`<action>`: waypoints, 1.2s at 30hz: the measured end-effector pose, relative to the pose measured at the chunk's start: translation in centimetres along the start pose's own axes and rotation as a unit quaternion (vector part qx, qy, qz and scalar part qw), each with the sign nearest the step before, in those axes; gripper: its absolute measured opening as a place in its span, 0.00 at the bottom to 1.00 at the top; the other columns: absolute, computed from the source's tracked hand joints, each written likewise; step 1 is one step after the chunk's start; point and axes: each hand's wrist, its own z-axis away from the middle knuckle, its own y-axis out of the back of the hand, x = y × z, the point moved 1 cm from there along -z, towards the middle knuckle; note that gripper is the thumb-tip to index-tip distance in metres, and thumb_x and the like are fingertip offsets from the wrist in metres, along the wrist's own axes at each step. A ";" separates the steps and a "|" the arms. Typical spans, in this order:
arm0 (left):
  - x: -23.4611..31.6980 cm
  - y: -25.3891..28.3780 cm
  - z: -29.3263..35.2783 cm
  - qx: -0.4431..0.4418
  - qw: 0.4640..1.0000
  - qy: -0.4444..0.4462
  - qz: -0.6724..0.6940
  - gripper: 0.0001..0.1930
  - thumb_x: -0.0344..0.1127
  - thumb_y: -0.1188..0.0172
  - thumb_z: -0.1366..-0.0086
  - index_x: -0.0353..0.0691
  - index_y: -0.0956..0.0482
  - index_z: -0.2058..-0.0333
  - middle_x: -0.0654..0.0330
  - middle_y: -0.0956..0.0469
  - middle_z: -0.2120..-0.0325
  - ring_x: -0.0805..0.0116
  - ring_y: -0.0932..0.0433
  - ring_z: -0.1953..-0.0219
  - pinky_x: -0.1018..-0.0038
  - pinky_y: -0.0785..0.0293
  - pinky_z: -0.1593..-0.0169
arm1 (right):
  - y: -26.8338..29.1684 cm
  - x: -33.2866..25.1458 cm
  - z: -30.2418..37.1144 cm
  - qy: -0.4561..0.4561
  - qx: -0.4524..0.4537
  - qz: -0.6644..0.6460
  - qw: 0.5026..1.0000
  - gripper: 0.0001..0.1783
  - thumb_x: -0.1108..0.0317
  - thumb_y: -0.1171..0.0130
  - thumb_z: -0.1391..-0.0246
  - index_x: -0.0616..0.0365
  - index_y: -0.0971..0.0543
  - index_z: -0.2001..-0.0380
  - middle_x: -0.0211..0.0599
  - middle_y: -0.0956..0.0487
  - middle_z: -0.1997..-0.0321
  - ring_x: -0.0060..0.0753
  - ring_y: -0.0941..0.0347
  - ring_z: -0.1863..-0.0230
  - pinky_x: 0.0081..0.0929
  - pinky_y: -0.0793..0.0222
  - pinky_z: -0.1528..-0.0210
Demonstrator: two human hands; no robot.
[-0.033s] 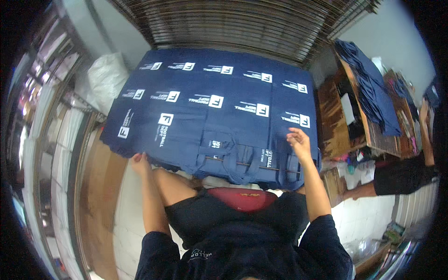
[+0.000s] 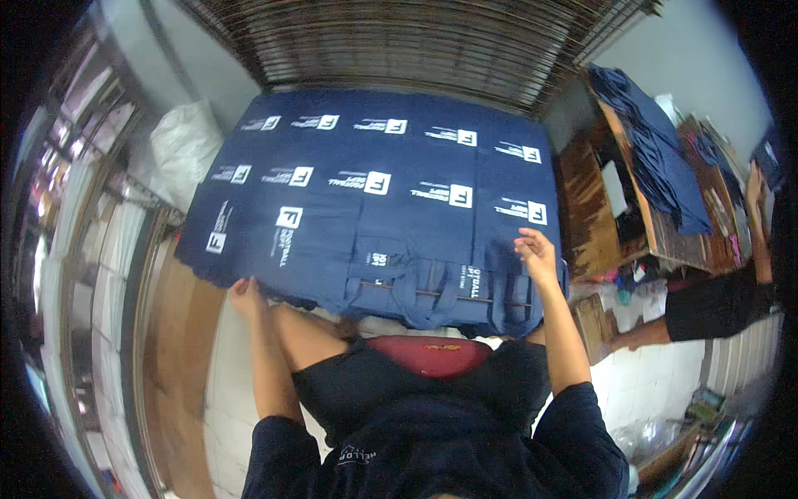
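A broad spread of navy blue cloth bags (image 2: 374,208) is covering the whole work surface in front of the person, lying flat in overlapping rows that are running from the corrugated shutter (image 2: 416,41) at the far side down to the near edge above the person's lap. Each bag is showing a white printed logo patch (image 2: 377,182), a small square with lettering beside it, and these patches are forming two rows across the far half; nearer the left edge one larger white mark (image 2: 289,219) is sitting turned sideways. Along the near edge, the bags' handles (image 2: 440,293) are lying looped over the cloth. At the right, a second heap of navy cloth (image 2: 657,150) is draping over a wooden stand (image 2: 594,208), well apart from the spread. A white sack (image 2: 179,150) is standing beside the left far corner.

The right hand (image 2: 536,254) is resting on the near right part of the spread, fingers loosely spread and pressing the cloth flat. The left hand (image 2: 245,295) is gripping the near left edge of the cloth, fingers curled under it.
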 end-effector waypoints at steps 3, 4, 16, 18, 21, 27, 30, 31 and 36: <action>0.4 -1.3 -0.9 0.016 0.995 -0.022 -0.094 0.20 0.24 0.38 0.46 0.32 0.30 0.54 0.51 0.26 0.61 0.62 0.25 0.63 0.68 0.25 0.61 | 5.0 0.8 0.6 0.000 0.074 -0.015 0.997 0.16 0.73 0.43 0.48 0.55 0.25 0.54 0.31 0.21 0.66 0.20 0.28 0.66 0.17 0.35 0.67; 0.0 -1.5 -1.1 0.008 0.997 -0.011 -0.080 0.22 0.25 0.38 0.46 0.32 0.31 0.52 0.51 0.26 0.59 0.61 0.25 0.62 0.66 0.25 0.60 | 6.6 1.3 1.0 0.005 0.093 -0.028 0.995 0.16 0.73 0.42 0.49 0.54 0.25 0.54 0.31 0.22 0.66 0.20 0.28 0.66 0.17 0.35 0.67; 0.1 -0.5 -1.8 0.158 0.939 -0.119 -0.281 0.27 0.41 0.33 0.47 0.33 0.31 0.52 0.51 0.23 0.65 0.59 0.24 0.64 0.66 0.28 0.58 | 23.1 -10.1 1.8 0.257 0.329 -0.041 0.908 0.14 0.68 0.42 0.46 0.59 0.26 0.56 0.29 0.23 0.66 0.19 0.28 0.66 0.17 0.33 0.66; 0.6 -0.7 -1.4 0.163 0.933 -0.132 -0.292 0.27 0.43 0.33 0.47 0.35 0.30 0.52 0.51 0.23 0.66 0.58 0.24 0.64 0.65 0.29 0.57 | 26.9 -10.9 0.2 0.234 0.386 -0.105 0.886 0.16 0.64 0.41 0.47 0.58 0.26 0.55 0.30 0.24 0.63 0.20 0.27 0.65 0.18 0.32 0.66; 1.2 -1.6 0.0 0.160 0.925 -0.163 -0.302 0.25 0.43 0.33 0.47 0.39 0.28 0.53 0.52 0.22 0.66 0.57 0.24 0.64 0.65 0.29 0.57 | 33.8 -10.8 -2.5 0.211 0.449 -0.204 0.844 0.23 0.64 0.39 0.48 0.57 0.31 0.50 0.33 0.26 0.60 0.26 0.27 0.63 0.22 0.30 0.64; 1.3 0.6 0.7 0.171 0.917 -0.238 -0.270 0.22 0.41 0.34 0.46 0.37 0.27 0.55 0.53 0.23 0.67 0.60 0.25 0.66 0.67 0.29 0.59 | 43.0 -6.8 -7.6 0.023 0.582 -0.161 0.797 0.36 0.55 0.36 0.56 0.55 0.34 0.45 0.45 0.30 0.46 0.45 0.32 0.46 0.36 0.31 0.53; 1.9 0.8 2.0 0.147 0.911 -0.232 -0.309 0.20 0.36 0.35 0.45 0.35 0.27 0.55 0.55 0.24 0.70 0.64 0.27 0.69 0.69 0.29 0.60 | 44.1 -5.7 -8.9 0.016 0.608 0.173 0.775 0.35 0.58 0.36 0.59 0.52 0.32 0.45 0.43 0.26 0.53 0.46 0.28 0.54 0.40 0.34 0.50; 2.4 0.3 2.9 0.131 0.910 -0.231 -0.317 0.20 0.35 0.35 0.45 0.35 0.27 0.55 0.56 0.25 0.71 0.64 0.28 0.69 0.70 0.29 0.61 | 44.3 -5.8 -8.8 0.003 0.573 0.222 0.789 0.31 0.59 0.39 0.59 0.49 0.29 0.47 0.46 0.27 0.53 0.50 0.30 0.51 0.41 0.37 0.45; 2.9 -0.2 5.8 0.032 0.919 -0.264 -0.291 0.17 0.32 0.37 0.44 0.34 0.28 0.57 0.59 0.30 0.74 0.68 0.32 0.71 0.73 0.31 0.63 | 44.0 -7.7 -10.9 -0.030 0.520 0.448 0.727 0.25 0.59 0.41 0.57 0.44 0.25 0.51 0.43 0.30 0.45 0.48 0.37 0.43 0.43 0.36 0.44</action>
